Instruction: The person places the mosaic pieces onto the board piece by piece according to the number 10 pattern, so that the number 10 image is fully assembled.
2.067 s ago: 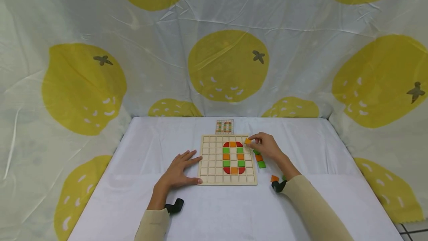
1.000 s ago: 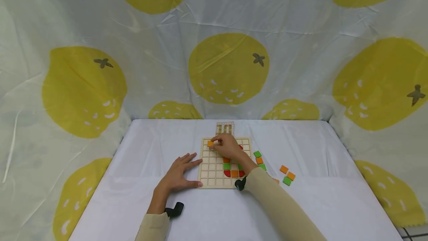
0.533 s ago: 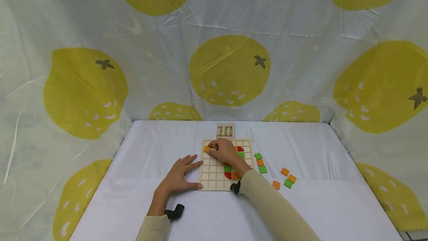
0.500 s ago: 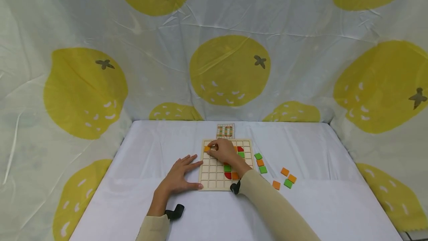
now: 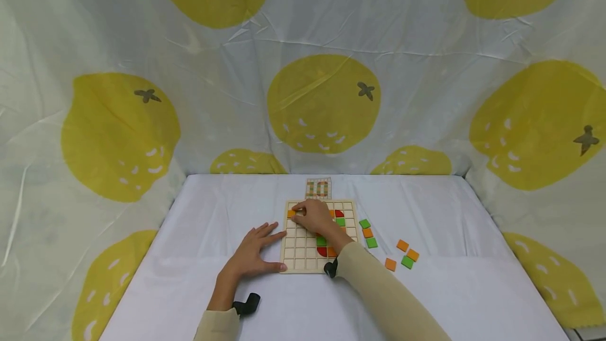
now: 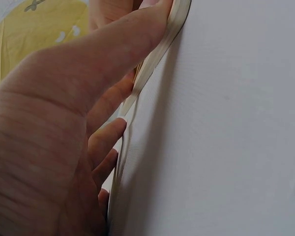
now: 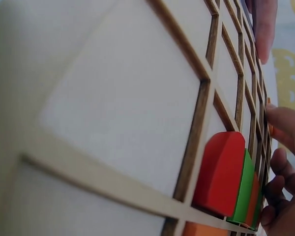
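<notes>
In the head view the orange tile (image 5: 291,214) sits at eleven o'clock on the wooden board (image 5: 300,253), pinched between thumb and finger of the right hand (image 5: 316,216), which partly hides the red, green and orange pieces (image 5: 340,221) in the grid. The left hand (image 5: 253,254), fingers spread, touches the board's edge around eight to nine o'clock, and a patterned card (image 5: 318,188) lies at twelve. Farther out, three tiles (image 5: 367,233) line up at three o'clock, with four more tiles (image 5: 413,255) beyond, just past three.
</notes>
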A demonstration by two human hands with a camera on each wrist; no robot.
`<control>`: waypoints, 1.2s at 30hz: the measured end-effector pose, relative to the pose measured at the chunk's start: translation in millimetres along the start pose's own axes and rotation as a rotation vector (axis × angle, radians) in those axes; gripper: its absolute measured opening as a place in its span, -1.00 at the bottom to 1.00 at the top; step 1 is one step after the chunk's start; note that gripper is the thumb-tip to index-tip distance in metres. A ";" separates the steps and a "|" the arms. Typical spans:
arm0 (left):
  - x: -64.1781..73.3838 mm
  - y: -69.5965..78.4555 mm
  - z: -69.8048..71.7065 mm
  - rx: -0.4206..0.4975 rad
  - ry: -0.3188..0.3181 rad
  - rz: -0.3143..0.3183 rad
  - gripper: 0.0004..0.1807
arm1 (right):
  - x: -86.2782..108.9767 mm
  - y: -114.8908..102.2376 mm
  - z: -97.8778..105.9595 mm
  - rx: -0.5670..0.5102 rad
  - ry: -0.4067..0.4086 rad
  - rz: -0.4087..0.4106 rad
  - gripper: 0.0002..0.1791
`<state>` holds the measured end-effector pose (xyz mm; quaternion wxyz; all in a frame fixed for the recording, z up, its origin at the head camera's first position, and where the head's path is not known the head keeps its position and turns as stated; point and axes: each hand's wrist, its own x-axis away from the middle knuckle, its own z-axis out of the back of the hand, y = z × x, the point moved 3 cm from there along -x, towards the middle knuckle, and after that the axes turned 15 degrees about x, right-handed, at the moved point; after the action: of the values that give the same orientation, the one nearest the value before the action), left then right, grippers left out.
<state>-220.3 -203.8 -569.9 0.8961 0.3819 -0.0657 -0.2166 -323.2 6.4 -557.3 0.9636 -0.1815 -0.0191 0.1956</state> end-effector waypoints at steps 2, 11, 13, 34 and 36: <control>0.1 -0.1 0.1 0.002 0.003 -0.004 0.00 | 0.5 -1.0 -0.1 0.025 -0.001 0.002 -0.65; 0.0 -1.5 -0.6 0.009 0.003 0.001 -0.01 | 3.2 -2.1 0.2 0.029 0.045 0.007 -0.64; 0.2 -1.3 -0.6 0.008 0.002 0.000 -0.01 | 6.2 -1.6 2.9 -0.013 0.062 0.013 -0.64; 0.6 1.3 -1.0 0.007 0.012 0.034 0.00 | 83.7 90.1 66.4 -0.041 0.126 -0.027 -0.64; 0.2 1.9 -0.5 0.009 0.014 0.034 -0.01 | 90.0 100.3 70.9 -0.030 0.124 -0.049 -0.64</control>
<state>-219.3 -202.4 -568.8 0.8984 0.3860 -0.0670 -0.1982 -285.0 151.2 -530.0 0.9646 -0.2070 0.0333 0.1601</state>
